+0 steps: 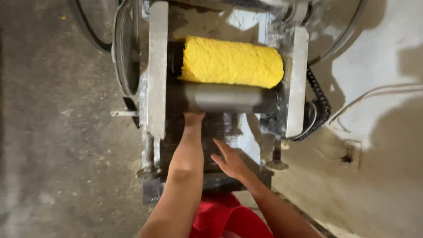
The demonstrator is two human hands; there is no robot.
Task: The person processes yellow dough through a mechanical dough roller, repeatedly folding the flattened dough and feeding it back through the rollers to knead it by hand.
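Where left hand (194,119) reaches, roller (229,99) above.

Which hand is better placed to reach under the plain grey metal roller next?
Left, probably. The left hand is already up at the grey metal roller below the yellow-coated roller; the right hand hovers open, lower down.

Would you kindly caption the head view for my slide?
Left hand reaches under a steel roller beside a yellow-coated roller; right hand hovers open.
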